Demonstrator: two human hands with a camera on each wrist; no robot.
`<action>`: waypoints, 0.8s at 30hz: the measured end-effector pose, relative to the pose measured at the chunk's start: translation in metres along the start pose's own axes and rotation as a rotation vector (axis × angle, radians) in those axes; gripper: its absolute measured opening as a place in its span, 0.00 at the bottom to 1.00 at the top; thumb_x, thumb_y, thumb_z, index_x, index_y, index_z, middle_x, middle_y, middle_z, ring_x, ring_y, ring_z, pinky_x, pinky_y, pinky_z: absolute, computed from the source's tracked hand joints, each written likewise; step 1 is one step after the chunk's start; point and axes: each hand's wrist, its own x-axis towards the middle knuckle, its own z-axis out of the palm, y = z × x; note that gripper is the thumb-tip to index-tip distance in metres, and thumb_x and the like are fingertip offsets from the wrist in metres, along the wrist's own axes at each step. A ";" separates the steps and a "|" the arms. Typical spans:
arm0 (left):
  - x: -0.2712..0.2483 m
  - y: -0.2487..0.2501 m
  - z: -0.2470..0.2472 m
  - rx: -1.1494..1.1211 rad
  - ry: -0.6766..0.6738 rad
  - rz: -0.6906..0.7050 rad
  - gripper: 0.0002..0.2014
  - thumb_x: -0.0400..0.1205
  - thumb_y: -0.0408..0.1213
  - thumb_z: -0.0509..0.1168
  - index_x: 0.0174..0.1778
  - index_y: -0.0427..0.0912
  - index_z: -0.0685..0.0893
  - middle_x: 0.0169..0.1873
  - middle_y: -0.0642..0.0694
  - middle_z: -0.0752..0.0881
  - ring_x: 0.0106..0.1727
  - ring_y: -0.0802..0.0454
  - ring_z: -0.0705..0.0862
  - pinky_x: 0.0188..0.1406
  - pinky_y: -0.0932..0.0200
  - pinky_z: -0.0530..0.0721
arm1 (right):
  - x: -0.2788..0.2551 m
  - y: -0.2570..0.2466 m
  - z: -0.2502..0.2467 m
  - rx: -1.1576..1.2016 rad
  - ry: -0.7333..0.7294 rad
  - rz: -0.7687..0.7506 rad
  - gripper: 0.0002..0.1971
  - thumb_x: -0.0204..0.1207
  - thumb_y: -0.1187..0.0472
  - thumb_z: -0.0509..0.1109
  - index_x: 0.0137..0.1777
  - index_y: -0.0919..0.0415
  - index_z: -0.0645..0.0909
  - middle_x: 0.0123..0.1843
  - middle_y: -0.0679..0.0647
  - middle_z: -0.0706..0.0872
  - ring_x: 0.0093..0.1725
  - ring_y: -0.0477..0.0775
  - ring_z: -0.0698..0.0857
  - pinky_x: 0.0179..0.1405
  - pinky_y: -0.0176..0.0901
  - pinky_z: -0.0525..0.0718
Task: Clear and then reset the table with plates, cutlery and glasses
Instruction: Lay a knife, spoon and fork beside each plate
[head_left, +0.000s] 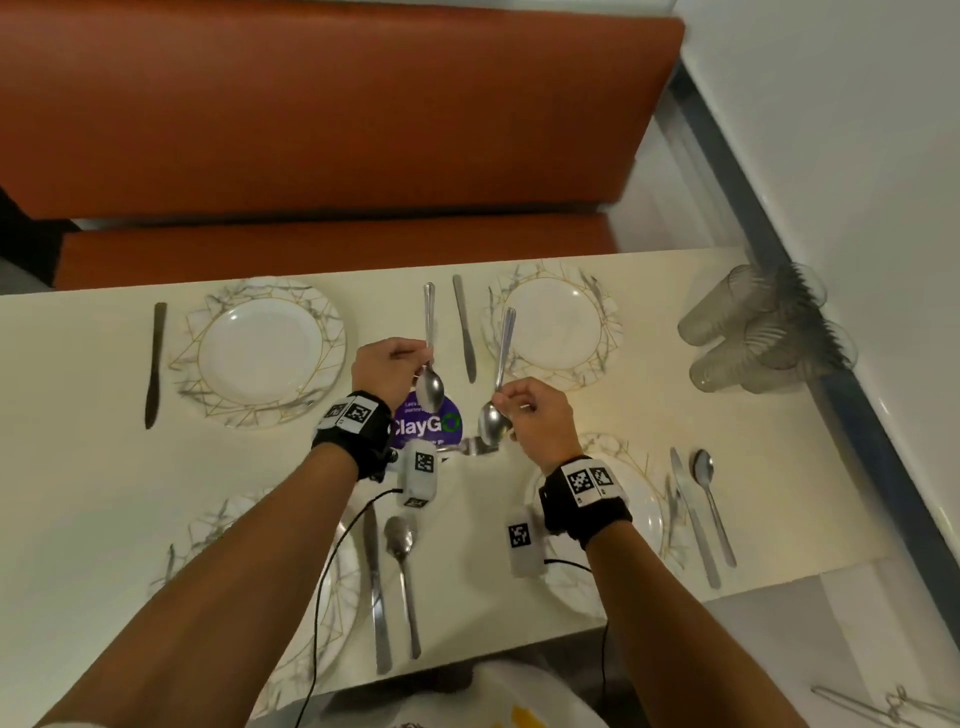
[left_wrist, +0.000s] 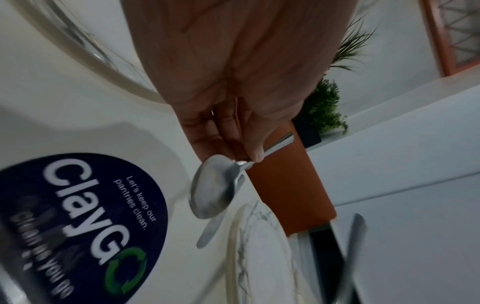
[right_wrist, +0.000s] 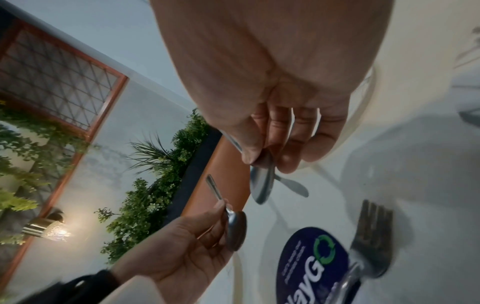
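Over the middle of the white table (head_left: 88, 467), each hand holds a steel spoon by its neck, bowl toward me. My left hand (head_left: 387, 364) pinches the left spoon (head_left: 430, 384), whose handle points away; the same spoon (left_wrist: 213, 185) shows close up in the left wrist view. My right hand (head_left: 535, 415) pinches the right spoon (head_left: 493, 418), seen again (right_wrist: 261, 183) under my fingers. Two marbled plates (head_left: 265, 353) (head_left: 553, 322) lie on the far side, two more near me under my forearms. A knife (head_left: 464, 327) lies between the far plates.
A dark knife (head_left: 154, 364) lies left of the far-left plate. Knife-and-spoon pairs lie near me (head_left: 400, 571) and at the right (head_left: 701, 509). Clear glasses (head_left: 763, 332) lie stacked at the far right corner. A purple sticker (head_left: 426, 423) marks the centre, a fork (right_wrist: 372, 238) beside it. An orange bench (head_left: 332, 130) runs behind.
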 end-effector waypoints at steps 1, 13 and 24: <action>0.014 -0.001 0.006 0.036 0.016 -0.019 0.02 0.77 0.38 0.78 0.44 0.49 0.94 0.39 0.46 0.95 0.45 0.43 0.94 0.55 0.44 0.93 | 0.006 0.004 -0.005 -0.020 -0.011 0.006 0.04 0.75 0.59 0.78 0.42 0.50 0.86 0.39 0.46 0.89 0.41 0.51 0.87 0.48 0.62 0.91; 0.099 -0.001 0.059 0.374 0.111 -0.129 0.05 0.80 0.34 0.75 0.42 0.45 0.95 0.42 0.45 0.95 0.49 0.46 0.93 0.57 0.53 0.91 | 0.055 0.050 -0.053 -0.097 -0.090 0.007 0.06 0.77 0.59 0.76 0.40 0.48 0.85 0.38 0.46 0.91 0.40 0.49 0.89 0.49 0.56 0.91; 0.106 0.003 0.072 0.465 0.202 -0.125 0.03 0.79 0.37 0.78 0.40 0.44 0.95 0.39 0.48 0.93 0.46 0.49 0.91 0.49 0.60 0.88 | 0.066 0.050 -0.062 -0.078 -0.087 0.006 0.03 0.77 0.60 0.76 0.42 0.51 0.86 0.38 0.45 0.91 0.37 0.42 0.88 0.46 0.45 0.89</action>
